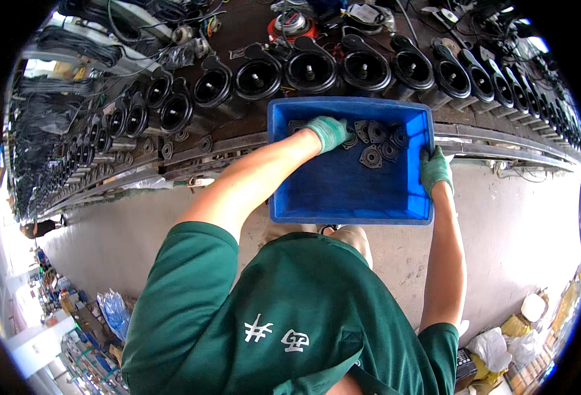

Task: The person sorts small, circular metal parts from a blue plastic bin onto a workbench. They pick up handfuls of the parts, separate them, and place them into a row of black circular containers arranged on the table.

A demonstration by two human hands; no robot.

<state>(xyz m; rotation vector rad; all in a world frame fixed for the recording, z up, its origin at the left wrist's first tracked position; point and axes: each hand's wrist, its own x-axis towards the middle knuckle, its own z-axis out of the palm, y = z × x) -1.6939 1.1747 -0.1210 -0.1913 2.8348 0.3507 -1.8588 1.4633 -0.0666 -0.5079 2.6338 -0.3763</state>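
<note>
Green-gloved left hand curls, grip unclear, among grey metal flanges remaining in a blue plastic bin; others lie on the surface.

Desk: dark top, long, running off to both sides; edges appear bowed by the lens. Metal rail along its near edge. Floor: pale grey, smooth, some marks, on the near side of the desk; washed out by light toward the desk's right end. White glare beyond the desk's left end; source unclear. Across the floor from the desk, leftward: blue bag, loaded racking, blurred. Across from the desk, rightward: white bags, yellow sacks.
</note>
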